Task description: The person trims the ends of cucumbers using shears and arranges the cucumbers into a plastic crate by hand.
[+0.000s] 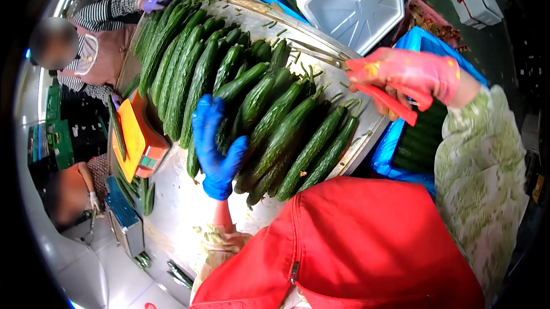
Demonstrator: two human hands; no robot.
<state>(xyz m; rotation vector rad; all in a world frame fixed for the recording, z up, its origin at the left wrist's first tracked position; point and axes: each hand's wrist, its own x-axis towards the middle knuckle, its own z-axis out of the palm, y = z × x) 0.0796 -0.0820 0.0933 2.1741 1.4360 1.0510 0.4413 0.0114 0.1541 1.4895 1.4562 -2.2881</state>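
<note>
My left hand (215, 147), in a blue glove, is spread open at the near side of a long row of cucumbers (275, 137). Its fingers lie against or just above them; contact is hard to tell. My right hand (409, 79), in a pink glove, grips a pair of scissors (395, 102) by the red handles. The blades reach left over the stem ends of the cucumbers and look slightly apart. Thin stems stick out from several cucumbers beneath them. Cut stem bits lie along the far side of the metal table (172, 200).
An orange scale (150, 140) stands on the left with a cucumber on it. Blue-lined crates (401, 143) of cucumbers are at right and back, near a white foam lid (355, 8). A co-worker's purple-gloved hand (156, 2) touches the row's far end; another person (74, 194) is at lower left.
</note>
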